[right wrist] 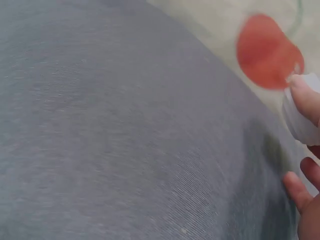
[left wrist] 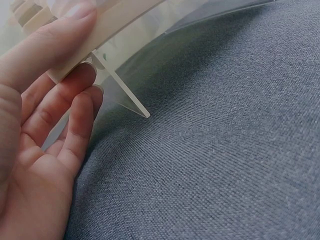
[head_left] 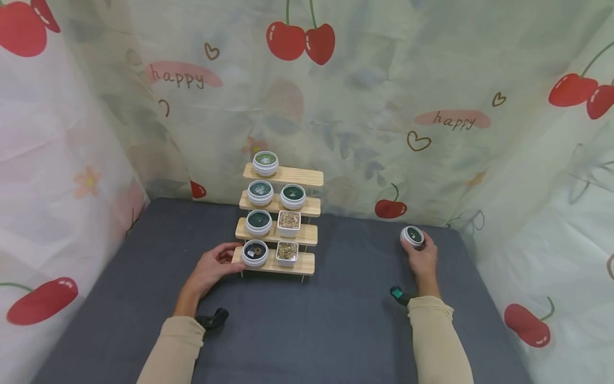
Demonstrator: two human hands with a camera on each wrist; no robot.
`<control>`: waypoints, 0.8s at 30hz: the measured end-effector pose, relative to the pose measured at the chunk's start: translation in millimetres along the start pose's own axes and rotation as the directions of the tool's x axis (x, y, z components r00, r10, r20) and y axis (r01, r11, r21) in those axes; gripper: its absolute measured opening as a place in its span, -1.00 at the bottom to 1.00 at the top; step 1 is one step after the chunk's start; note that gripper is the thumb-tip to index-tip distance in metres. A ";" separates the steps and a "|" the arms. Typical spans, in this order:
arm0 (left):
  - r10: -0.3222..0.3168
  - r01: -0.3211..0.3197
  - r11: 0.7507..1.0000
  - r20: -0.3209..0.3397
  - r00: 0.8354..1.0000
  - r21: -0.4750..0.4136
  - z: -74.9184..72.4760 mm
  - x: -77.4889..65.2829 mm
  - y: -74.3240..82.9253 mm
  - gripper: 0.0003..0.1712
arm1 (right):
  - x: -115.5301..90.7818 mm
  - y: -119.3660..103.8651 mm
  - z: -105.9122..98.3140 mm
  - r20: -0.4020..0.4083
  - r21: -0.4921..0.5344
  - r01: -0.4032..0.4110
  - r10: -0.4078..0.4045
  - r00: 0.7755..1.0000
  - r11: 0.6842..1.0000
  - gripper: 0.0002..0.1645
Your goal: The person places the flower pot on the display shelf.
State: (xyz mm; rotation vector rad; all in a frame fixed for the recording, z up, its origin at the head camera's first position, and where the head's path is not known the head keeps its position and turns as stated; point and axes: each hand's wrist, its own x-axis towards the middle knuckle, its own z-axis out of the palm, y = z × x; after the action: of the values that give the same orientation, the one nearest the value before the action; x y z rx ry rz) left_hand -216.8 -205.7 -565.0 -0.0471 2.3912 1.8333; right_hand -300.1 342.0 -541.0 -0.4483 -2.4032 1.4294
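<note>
My left hand (head_left: pixel 216 268) pinches the left end of the lowest wooden shelf (head_left: pixel 266 268) of a four-tier stand, thumb on top and fingers beneath in the left wrist view. A round white candle jar with dark filling (head_left: pixel 255 253) sits on that shelf close to the thumb, beside a square white cup of brown bits (head_left: pixel 287 253). Off to the right, my right hand (head_left: pixel 423 260) holds a small round white jar with dark green filling (head_left: pixel 412 236) between thumb and fingers. The right wrist view catches part of that jar (right wrist: pixel 302 117) above the dark cloth.
Higher tiers carry more round jars, including a light green one (head_left: pixel 266 162) on the top shelf, whose right part is bare wood. Dark grey cloth (head_left: pixel 355 320) covers the table. A cherry-print curtain (head_left: pixel 355 106) encloses the back and sides.
</note>
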 end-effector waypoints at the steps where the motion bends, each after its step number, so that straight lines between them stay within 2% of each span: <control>1: -0.003 0.003 1.000 -0.002 1.000 -0.002 0.1 0.2 0.0 -0.11 | -0.8 -3.8 2.6 0.005 -0.009 0.028 -0.028 1.000 1.000 -0.12; 7: -0.004 0.004 1.000 0.002 1.000 -0.004 0.0 1.1 -0.2 -0.11 | -8.8 -33.1 18.1 0.040 -0.033 0.124 -0.123 0.992 0.992 -0.12; 11: 0.005 -0.005 1.000 -0.002 1.000 -0.013 0.5 1.8 0.6 -0.12 | -14.1 -56.0 27.0 0.066 -0.011 0.133 -0.132 0.989 0.991 -0.13; 18: 0.003 -0.003 1.000 0.003 1.000 -0.001 0.7 1.1 -1.2 -0.13 | -20.7 -100.6 35.7 0.143 0.134 0.100 -0.120 0.982 0.986 -0.15; 24: 0.008 -0.008 1.000 0.003 1.000 -0.002 0.0 1.8 -1.9 -0.13 | -27.0 -147.1 38.6 0.206 0.223 0.059 -0.107 0.973 0.973 -0.09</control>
State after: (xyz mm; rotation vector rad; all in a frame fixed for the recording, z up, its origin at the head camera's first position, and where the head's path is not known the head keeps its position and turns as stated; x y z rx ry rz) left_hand -218.5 -206.1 -567.0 -0.0349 2.3916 1.8380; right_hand -307.6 233.6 -431.1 -0.1424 -2.3585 1.7560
